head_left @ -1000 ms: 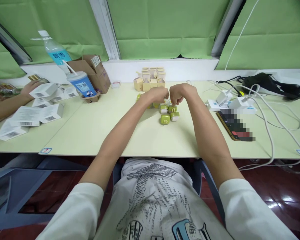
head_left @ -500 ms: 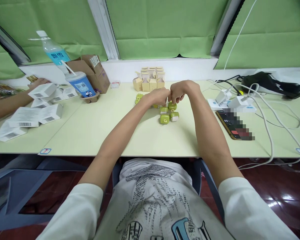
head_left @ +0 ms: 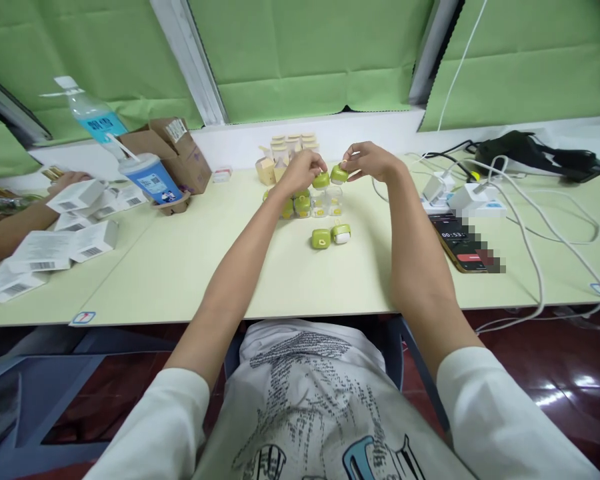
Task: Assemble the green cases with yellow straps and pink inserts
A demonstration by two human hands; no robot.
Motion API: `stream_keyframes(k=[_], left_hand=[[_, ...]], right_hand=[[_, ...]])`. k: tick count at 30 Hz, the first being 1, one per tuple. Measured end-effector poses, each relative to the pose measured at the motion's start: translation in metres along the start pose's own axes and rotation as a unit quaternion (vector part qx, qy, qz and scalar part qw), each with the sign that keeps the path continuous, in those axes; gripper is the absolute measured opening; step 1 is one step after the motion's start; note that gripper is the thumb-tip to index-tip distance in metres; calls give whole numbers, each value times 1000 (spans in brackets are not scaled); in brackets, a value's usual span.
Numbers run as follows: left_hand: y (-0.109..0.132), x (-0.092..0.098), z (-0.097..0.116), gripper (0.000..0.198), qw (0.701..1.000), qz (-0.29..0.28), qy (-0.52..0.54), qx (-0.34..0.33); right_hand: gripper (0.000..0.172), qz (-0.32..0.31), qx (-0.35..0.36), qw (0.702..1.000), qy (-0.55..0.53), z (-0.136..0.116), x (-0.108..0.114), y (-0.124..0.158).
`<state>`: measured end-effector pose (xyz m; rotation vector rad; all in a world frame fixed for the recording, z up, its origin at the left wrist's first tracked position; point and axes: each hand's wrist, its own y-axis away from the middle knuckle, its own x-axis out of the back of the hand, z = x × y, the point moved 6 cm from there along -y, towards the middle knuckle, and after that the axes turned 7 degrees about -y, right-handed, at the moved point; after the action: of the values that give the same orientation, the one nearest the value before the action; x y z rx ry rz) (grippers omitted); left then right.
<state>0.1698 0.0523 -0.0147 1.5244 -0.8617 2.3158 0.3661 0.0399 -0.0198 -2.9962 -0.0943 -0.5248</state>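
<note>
My left hand pinches a small rounded green piece at its top. My right hand holds a similar green piece by its edge, fingertips closed on it. Both pieces are held just above two clear plastic cups with yellow marks. Left of these cups, more green pieces sit on or in clear cups, partly hidden by my left forearm. Nearer me on the table lie a green piece and another with a white lower part.
Small cardboard boxes stand behind my hands. At left are a blue drink cup, a bottle, an open carton, white boxes and another person's arm. A phone, chargers and cables lie right.
My hands have moved apart and up, each now lifting a green piece. The two clear cups beneath have come into view. The camera view has shifted slightly.
</note>
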Motion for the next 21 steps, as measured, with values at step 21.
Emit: stream_keyframes(k=[21], left_hand=[[-2,-39,-10,40,997,14,-67,-25]], right_hand=[[29,-39,20,995,92,25,-26,-13]])
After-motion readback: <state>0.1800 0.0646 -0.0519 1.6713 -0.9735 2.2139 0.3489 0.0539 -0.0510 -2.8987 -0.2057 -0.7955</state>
